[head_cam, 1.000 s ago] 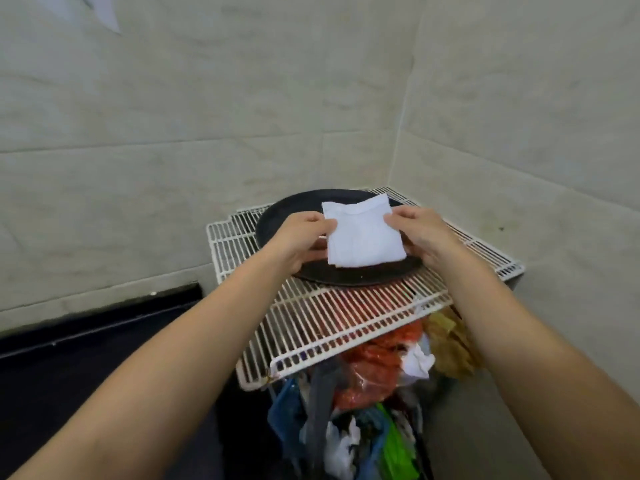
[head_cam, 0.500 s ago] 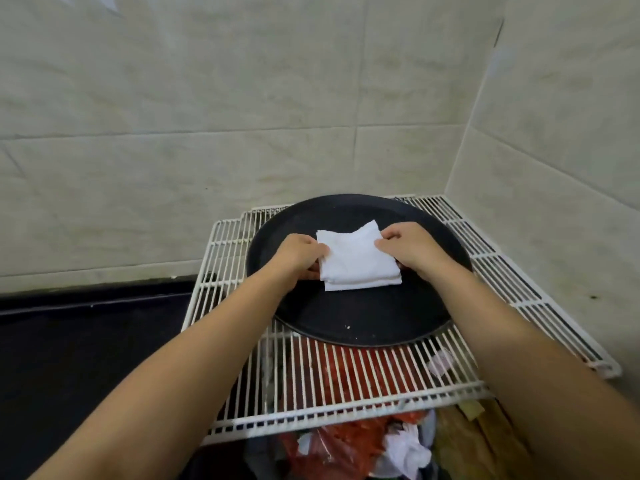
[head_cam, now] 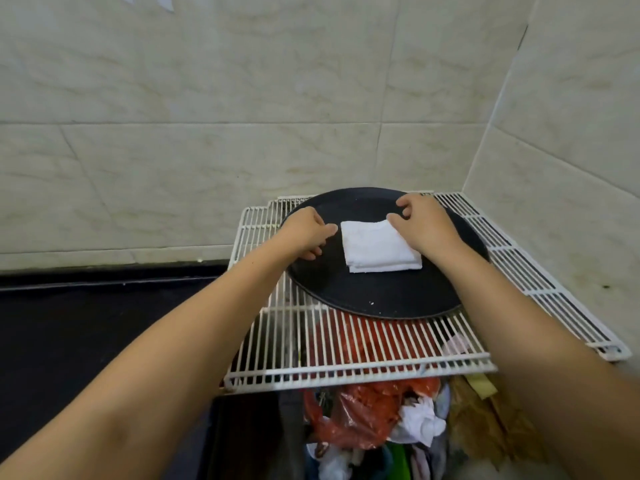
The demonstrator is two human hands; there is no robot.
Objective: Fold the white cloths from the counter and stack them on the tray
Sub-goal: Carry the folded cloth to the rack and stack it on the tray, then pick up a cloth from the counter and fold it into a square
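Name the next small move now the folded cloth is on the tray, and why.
Probably draw both hands back. The folded white cloth lies flat on the black tray; the left hand sits beside it, apparently off it, and the right hand only rests at its edge.

A white wire rack (head_cam: 363, 344) fills the tiled corner; red plastic bags (head_cam: 367, 414) and crumpled rubbish sit beneath its front edge.

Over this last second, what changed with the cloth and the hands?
The folded white cloth went from held above the black round tray down to lying flat on it. The left hand let go and sits beside it; the right hand no longer pinches it, but contact is unclear. The tray stayed on the white wire rack.
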